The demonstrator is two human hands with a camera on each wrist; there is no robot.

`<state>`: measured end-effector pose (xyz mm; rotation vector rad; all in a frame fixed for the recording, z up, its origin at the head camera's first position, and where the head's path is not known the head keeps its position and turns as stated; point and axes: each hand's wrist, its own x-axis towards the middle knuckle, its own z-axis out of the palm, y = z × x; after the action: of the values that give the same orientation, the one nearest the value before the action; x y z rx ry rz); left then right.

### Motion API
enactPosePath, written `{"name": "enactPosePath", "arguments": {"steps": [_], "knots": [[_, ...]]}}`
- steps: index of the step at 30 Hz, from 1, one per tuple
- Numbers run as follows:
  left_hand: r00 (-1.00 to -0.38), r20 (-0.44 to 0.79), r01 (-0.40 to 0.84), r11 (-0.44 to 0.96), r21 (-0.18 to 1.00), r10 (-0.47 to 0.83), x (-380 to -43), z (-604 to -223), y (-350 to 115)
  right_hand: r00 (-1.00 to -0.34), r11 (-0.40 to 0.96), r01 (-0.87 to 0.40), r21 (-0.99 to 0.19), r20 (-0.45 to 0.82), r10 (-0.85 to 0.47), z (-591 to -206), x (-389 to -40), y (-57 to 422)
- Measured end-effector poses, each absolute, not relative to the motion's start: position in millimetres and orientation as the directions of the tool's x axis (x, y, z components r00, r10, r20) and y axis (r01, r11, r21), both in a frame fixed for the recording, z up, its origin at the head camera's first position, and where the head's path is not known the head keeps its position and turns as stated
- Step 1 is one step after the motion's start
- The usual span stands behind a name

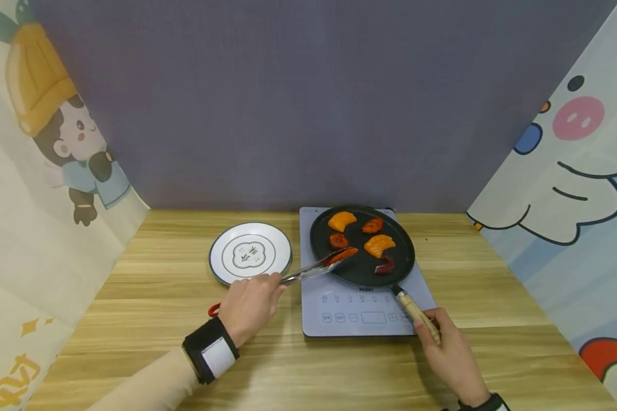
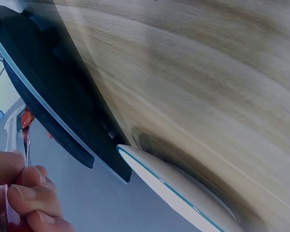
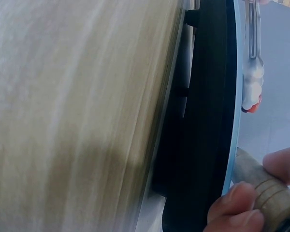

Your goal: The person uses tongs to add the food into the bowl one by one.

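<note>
My left hand (image 1: 252,308) grips metal tongs (image 1: 304,274), whose red end (image 1: 214,309) shows beside the hand. Between the tong tips is a long red-orange food piece (image 1: 345,254), over the left part of a flat black pan (image 1: 360,278). In the left wrist view, curled fingers (image 2: 34,193) close round the tongs. My right hand (image 1: 449,354) holds the pan's wooden handle (image 1: 416,313); the right wrist view shows thumb and fingers about that handle (image 3: 266,191). In the pan lie orange fan-shaped pieces (image 1: 379,246), reddish pieces (image 1: 372,225) and a dark red tentacle-like piece (image 1: 385,265).
Under the pan is a white induction cooker (image 1: 339,325) with a touch panel at its front. A white, blue-rimmed plate (image 1: 226,245) stands to its left on the wooden table (image 1: 149,285). Behind rises a grey partition (image 1: 308,114), with printed cartoon curtains (image 1: 560,228) at both sides.
</note>
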<state>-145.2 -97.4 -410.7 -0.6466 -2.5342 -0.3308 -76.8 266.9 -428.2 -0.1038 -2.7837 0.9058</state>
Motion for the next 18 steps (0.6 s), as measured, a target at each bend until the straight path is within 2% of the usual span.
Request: {"name": "enactPosePath", "arguments": {"steps": [11, 18], "knots": [[-0.792, 0.481, 0.484, 0.867, 0.120, 0.376, -150, -408, -90, -0.973, 0.813, -0.005, -0.582, 0.189, 0.130, -428, -77, 267], [-0.847, 0.386, 0.453, 0.876, 0.164, 0.366, -153, -405, -86, -0.975, 0.814, -0.016, -0.581, 0.190, 0.117, -429, -76, 267]]}}
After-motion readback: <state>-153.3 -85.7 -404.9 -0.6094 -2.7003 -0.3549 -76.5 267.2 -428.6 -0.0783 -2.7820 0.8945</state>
